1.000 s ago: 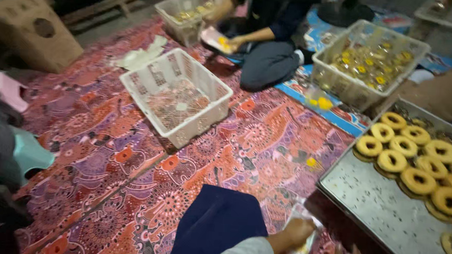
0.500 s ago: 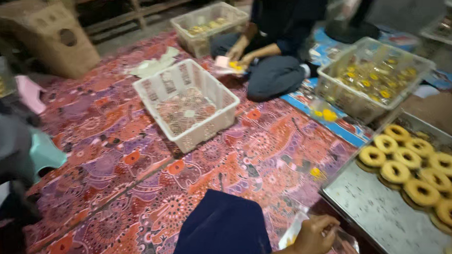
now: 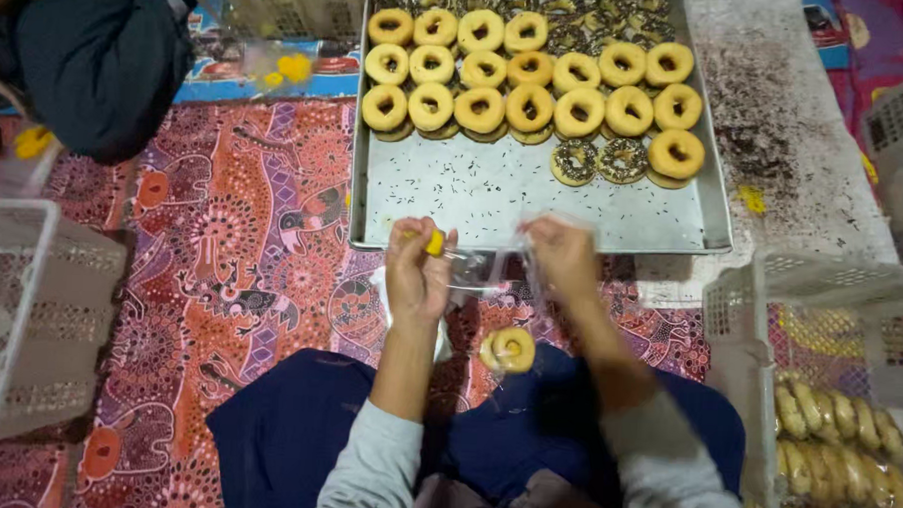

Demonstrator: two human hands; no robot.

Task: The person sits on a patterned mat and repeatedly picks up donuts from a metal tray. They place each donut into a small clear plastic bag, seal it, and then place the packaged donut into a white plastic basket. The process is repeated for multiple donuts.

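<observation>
My left hand [image 3: 418, 268] and my right hand [image 3: 563, 256] hold a clear plastic bag [image 3: 491, 270] stretched between them, just in front of a metal tray [image 3: 493, 200]. A small yellow piece [image 3: 435, 243] sits pinched in my left fingers. A glazed doughnut [image 3: 508, 349] rests on my dark blue lap below the hands. The tray carries several yellow-glazed doughnuts [image 3: 538, 82] in rows, some with dark sprinkles [image 3: 600, 161], and loose sprinkles are scattered over its bare metal.
A white plastic basket [image 3: 817, 397] at right holds packed doughnuts. Another white basket [image 3: 29, 309] stands at left on the patterned red mat [image 3: 231, 266]. A person in dark clothes [image 3: 88, 61] sits at top left. A sprinkle-dusted white surface [image 3: 786, 135] lies right of the tray.
The view has swung from the far side of the mat down to my lap and the tray. Both hands now hold the bag in front of the tray.
</observation>
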